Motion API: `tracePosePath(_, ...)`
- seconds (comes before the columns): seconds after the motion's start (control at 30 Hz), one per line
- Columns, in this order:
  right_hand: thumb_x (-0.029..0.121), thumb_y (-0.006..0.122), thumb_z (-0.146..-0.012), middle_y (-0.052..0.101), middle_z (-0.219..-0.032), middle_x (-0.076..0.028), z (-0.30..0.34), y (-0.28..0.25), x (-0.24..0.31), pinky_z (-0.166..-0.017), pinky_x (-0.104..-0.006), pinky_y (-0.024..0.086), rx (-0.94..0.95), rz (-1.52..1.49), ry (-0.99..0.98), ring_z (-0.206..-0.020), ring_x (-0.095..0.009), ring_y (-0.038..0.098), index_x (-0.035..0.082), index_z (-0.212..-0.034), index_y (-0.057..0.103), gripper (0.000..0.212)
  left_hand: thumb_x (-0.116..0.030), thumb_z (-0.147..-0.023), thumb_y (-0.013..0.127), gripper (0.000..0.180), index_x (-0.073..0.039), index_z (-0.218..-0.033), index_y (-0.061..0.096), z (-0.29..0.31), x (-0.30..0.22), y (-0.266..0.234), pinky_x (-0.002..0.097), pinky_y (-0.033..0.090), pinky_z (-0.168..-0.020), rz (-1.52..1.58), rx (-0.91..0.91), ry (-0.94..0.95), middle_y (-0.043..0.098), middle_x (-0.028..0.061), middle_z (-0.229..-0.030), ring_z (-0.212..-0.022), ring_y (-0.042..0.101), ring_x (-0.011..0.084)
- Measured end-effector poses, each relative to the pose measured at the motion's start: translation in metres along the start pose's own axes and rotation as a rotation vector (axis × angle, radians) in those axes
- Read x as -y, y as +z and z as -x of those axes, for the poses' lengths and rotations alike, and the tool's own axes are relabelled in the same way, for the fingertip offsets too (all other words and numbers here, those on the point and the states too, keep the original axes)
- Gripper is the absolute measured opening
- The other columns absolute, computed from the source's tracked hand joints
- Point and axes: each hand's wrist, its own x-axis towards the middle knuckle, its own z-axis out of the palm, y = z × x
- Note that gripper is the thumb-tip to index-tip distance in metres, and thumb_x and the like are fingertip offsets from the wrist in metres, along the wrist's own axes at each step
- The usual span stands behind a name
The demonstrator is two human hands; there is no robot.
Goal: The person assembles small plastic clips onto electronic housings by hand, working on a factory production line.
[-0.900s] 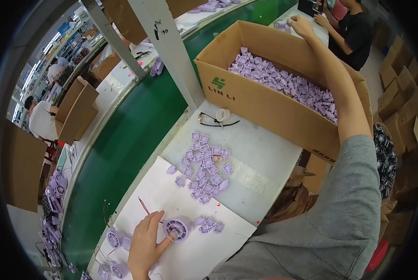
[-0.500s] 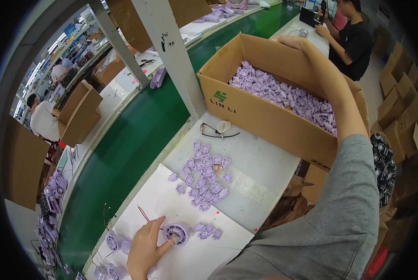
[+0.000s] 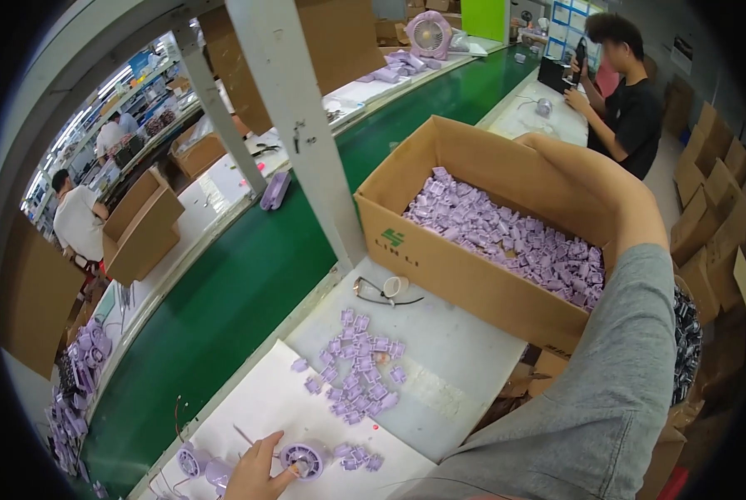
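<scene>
My left hand [image 3: 260,473] is at the bottom of the view, its thumb and fingers closed around a round purple fan motor housing [image 3: 313,450] that stands on a white sheet [image 3: 265,392]. The thumb reaches into the housing's open middle. My right arm stretches across a large cardboard box [image 3: 473,287], and my right hand [image 3: 536,145] grips its far rim, fingers partly hidden beyond the edge. Inside the box lies a heap of small purple plastic parts [image 3: 506,237]. More such purple pieces [image 3: 358,367] are scattered between box and housing, with a small cluster [image 3: 358,457] beside the housing.
Other purple motor housings [image 3: 193,458] with wires stand left of my hand. A white roll [image 3: 395,287] and black cable lie before the box. A green conveyor belt [image 3: 215,304] runs along the left, past a grey post [image 3: 302,125]. A co-worker [image 3: 631,100] stands at the far right.
The view has tilted up, so the box, table and parts appear lower in the picture. Both hands stay in place, left at the housing and right at the box rim.
</scene>
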Motion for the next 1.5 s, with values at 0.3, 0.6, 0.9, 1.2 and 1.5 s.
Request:
tracePosePath(0.3,0.036,0.043,-0.09,0.053,-0.122,-0.01,-0.022,-0.026,-0.032,-0.087,-0.037,0.043,-0.055,0.154,0.121,-0.103,-0.022,0.055,0.01,-0.128,0.045,0.046,-0.014,-0.076,0.062,0.057,-0.002,-0.127,0.04,-0.006,0.003,0.001,0.0372,0.041,-0.088,0.018,0.026,-0.003,0.051,0.0212,-0.117,-0.103,0.052,0.0328)
tracePosePath(0.6,0.036,0.042,-0.091,0.052,-0.123,-0.01,-0.057,-0.034,-0.036,-0.088,-0.0379,0.041,-0.076,0.347,0.158,-0.105,-0.024,0.054,0.01,-0.129,0.044,0.046,-0.017,-0.076,0.063,0.057,-0.002,-0.126,0.041,-0.002,0.005,0.001,0.0376,0.041,-0.088,0.008,0.015,-0.026,0.052,0.021,-0.115,-0.102,0.052,0.0325)
tracePosePath(0.9,0.037,0.041,-0.091,0.053,-0.121,-0.013,-0.086,-0.077,-0.104,-0.092,-0.0399,0.038,-0.061,0.577,0.118,-0.109,-0.028,0.051,0.012,-0.128,0.045,0.045,-0.016,-0.076,0.062,0.055,-0.002,-0.125,0.042,-0.009,0.003,0.003,0.0368,0.042,-0.087,0.054,0.023,-0.063,0.052,0.0198,-0.117,-0.102,0.053,0.0315)
tracePosePath(1.2,0.035,0.046,-0.086,0.059,-0.109,-0.013,-0.095,-0.079,-0.104,-0.082,-0.0417,0.044,-0.057,0.744,-0.141,-0.101,-0.029,0.053,0.012,-0.108,0.061,0.035,-0.01,-0.076,0.06,0.054,-0.002,-0.126,0.041,-0.011,-0.004,0.003,0.0364,0.041,-0.09,0.072,0.04,-0.097,0.05,0.0194,-0.12,-0.107,0.051,0.0315)
tracePosePath(1.5,0.017,0.048,-0.073,0.063,-0.069,-0.015,-0.065,-0.08,-0.075,-0.063,-0.0441,0.049,-0.518,0.464,-0.216,-0.073,-0.03,0.063,0.0,-0.074,0.062,0.023,-0.012,-0.076,0.062,0.06,-0.002,-0.129,0.035,-0.003,-0.004,0.003,0.0356,0.038,-0.092,0.052,-0.003,-0.001,0.044,0.0212,-0.124,-0.112,0.045,0.033)
